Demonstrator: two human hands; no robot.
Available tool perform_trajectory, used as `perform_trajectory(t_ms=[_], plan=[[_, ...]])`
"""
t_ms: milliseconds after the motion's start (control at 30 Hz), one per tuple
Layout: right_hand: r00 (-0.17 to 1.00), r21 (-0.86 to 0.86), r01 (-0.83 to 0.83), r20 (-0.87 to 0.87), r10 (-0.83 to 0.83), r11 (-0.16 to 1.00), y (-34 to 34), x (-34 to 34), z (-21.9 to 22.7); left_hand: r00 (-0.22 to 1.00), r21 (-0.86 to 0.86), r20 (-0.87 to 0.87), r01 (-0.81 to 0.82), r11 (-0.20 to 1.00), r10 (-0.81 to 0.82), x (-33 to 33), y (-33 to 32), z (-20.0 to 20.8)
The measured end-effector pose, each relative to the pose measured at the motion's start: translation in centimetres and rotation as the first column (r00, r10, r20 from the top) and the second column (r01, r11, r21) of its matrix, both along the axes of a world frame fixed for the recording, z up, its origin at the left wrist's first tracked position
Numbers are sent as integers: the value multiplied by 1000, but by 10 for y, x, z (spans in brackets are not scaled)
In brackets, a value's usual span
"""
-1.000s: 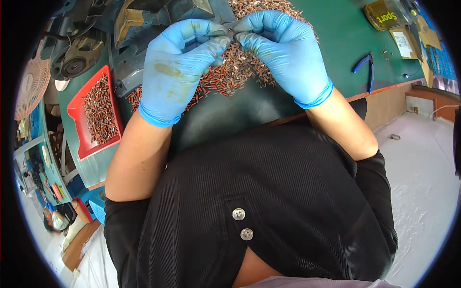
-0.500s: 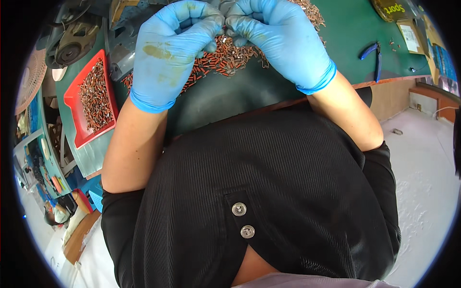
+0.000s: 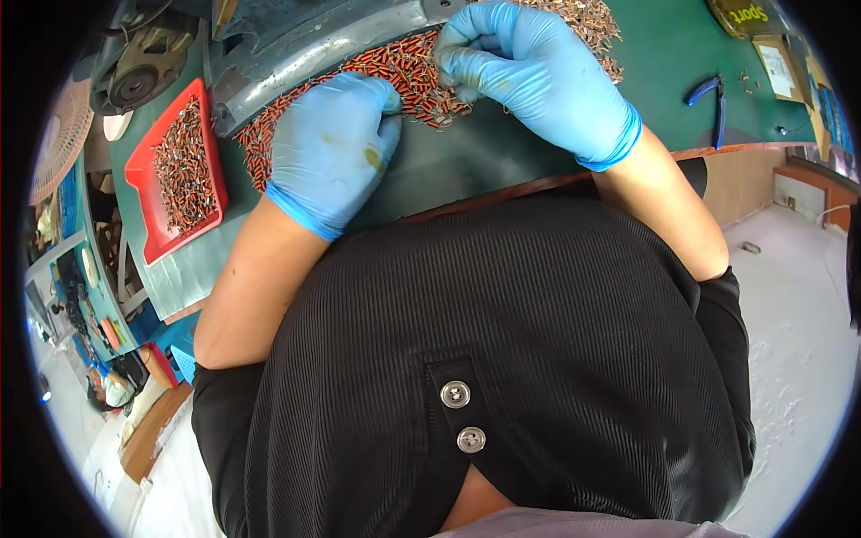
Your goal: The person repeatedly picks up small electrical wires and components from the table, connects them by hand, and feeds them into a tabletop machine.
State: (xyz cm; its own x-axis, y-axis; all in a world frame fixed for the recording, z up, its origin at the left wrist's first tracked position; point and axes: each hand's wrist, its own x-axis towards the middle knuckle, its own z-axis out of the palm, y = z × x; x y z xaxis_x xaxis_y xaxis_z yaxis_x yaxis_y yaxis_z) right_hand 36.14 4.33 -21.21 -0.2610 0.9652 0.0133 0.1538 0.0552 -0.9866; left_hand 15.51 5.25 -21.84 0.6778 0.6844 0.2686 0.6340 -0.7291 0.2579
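Observation:
Both my hands wear blue gloves with dark stains. My left hand (image 3: 330, 148) is low over the near edge of a pile of small orange-red parts with metal ends (image 3: 395, 67); its fingers are curled, and their tips are mostly hidden under the hand. My right hand (image 3: 547, 81) is raised at the pile's right part, with thumb and fingertips pinched together. Whatever sits in that pinch is too small to make out. A second heap of paler, copper-coloured parts (image 3: 592, 31) lies beyond my right hand.
A red tray (image 3: 143, 175) of similar parts stands at left. Behind the pile is a grey metal machine base (image 3: 314, 67), with a dark pulley wheel (image 3: 136, 87) to its left. Blue-handled pliers (image 3: 717, 108) and a small box (image 3: 778, 67) lie at right on the green table (image 3: 664, 81).
My hands were together at the fingertips over the pile. Now they are apart: the left has come down and nearer to me, while the right has shifted slightly right, still pinching.

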Motion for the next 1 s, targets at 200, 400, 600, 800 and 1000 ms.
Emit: perform_trajectory(t_ms=[200,400,600,800,1000], plan=[[996,49,-53,-65,56,997,-5,-6,-17,993,-56,-109,-59,997,53,1,0,8],[983,149,28,177,-54,988,-7,-24,5,927,-233,296,-166,958,232,-1,2,34],[966,333,260,-80,-248,906,7,-55,10,825,-294,463,-201,934,323,3,0,45],[941,472,267,60,-333,840,22,-77,21,577,-523,672,-73,849,463,-10,10,44],[953,353,289,-17,-302,890,41,-99,42,351,-716,684,154,681,640,-30,24,61]])
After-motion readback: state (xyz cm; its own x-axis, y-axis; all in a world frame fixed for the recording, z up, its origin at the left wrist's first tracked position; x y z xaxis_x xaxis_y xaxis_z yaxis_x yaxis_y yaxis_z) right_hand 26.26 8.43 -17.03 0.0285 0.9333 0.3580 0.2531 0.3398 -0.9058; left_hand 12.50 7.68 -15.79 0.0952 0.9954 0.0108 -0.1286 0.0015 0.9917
